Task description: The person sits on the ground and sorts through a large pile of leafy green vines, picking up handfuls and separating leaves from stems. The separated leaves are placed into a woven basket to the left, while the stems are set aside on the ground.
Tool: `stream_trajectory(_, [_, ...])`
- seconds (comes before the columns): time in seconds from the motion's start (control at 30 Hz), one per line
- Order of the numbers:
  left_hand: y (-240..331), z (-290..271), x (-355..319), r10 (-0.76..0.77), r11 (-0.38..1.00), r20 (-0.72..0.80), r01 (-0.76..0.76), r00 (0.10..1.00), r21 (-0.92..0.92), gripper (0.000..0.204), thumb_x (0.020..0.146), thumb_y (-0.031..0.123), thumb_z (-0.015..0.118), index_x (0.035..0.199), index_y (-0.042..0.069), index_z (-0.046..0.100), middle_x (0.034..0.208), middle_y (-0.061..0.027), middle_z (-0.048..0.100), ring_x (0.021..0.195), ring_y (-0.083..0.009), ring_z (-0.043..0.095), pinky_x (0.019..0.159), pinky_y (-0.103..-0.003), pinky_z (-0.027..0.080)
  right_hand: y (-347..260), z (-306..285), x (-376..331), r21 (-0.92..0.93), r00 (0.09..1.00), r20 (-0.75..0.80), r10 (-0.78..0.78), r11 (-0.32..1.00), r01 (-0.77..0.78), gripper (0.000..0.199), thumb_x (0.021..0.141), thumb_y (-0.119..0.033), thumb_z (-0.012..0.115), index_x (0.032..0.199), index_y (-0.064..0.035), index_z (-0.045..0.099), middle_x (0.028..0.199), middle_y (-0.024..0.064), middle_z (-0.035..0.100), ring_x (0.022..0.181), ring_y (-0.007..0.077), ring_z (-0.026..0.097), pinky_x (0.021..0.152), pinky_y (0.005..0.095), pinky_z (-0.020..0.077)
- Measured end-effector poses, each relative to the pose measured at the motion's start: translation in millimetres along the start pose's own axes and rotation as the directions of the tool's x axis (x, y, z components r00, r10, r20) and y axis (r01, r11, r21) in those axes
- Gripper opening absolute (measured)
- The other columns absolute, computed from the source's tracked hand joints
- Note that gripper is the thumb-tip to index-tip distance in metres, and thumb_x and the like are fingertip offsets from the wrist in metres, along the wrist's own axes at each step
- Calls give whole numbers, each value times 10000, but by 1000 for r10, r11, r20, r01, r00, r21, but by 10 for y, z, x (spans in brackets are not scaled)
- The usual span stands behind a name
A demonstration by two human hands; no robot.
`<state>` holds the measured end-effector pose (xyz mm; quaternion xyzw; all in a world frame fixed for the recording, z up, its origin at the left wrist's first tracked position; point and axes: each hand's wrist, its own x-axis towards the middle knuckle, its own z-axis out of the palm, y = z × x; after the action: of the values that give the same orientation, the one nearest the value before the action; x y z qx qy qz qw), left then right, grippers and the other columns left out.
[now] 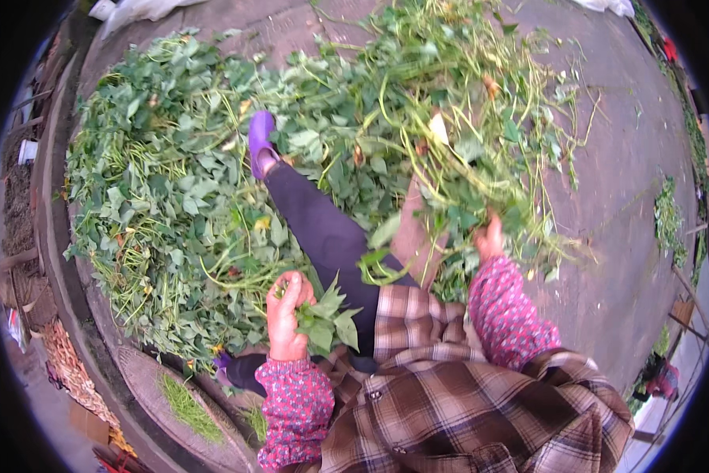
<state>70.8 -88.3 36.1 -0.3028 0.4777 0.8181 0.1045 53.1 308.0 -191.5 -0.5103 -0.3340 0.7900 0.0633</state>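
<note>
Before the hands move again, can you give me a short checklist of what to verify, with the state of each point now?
1. Left hand has a grip on a leaf bunch: ok.
2. Right hand holds the vines: ok, though leaves hide the fingers partly.
3. Vines lifted free of the leaf pile: cannot tell, they overlap.
4. Purple shoe clear of both hands: ok.
5. Bare ground to the right for putting stems: ok.

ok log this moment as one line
left hand: shut on leafy sprigs | right hand: gripping tangled vines | leaf pile on concrete ground | purple shoe in pile
</note>
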Motion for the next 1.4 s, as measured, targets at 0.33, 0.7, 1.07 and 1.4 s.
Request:
stream_trajectory(0.33, [-106, -138, 15, -51, 999, 54, 51, 997, -8, 141, 836, 150, 597, 839, 11, 578, 638, 16, 486, 526, -62, 374, 526, -223, 334, -271, -85, -750, -440, 966, 221, 137, 898, -26, 606, 818, -323, 620, 1288, -75, 330, 1277, 102, 415, 1134, 282, 420, 911, 442, 353])
stream_trajectory(0.7, [-434, 354, 19, 415, 10, 613, -677, 673, 736, 194, 674, 11, 638, 866, 42, 645, 632, -71, 557, 583, -238, 513, 530, -339, 425, -576, 618, -1941, -557, 627, 778, -41, -508, 657, 178, 717, -117, 623, 695, 13, 504, 675, 207, 558, 644, 396, 554, 565, 446, 445])
stream_trajectory(1.07, [-720, 414, 297, 131, -162, 769, -752, 626, 639, 73, 621, 4, 534, 663, 55, 504, 632, -90, 518, 643, -277, 523, 536, -379, 435, -566, 866, -2149, -429, 378, 903, -204, -478, 767, 193, 697, -69, 613, 875, -3, 581, 862, 146, 586, 815, 311, 555, 697, 388, 461])
stream_trajectory(1.4, [-695, 577, 263, 296, -146, 671, -662, 680, 735, 134, 625, 70, 643, 663, 27, 522, 638, -130, 546, 614, -299, 526, 544, -383, 440, 369, 1159, -2130, -178, 202, 979, 36, -341, 923, 205, 706, -87, 525, 896, -26, 571, 795, 86, 556, 826, 248, 528, 765, 402, 366])
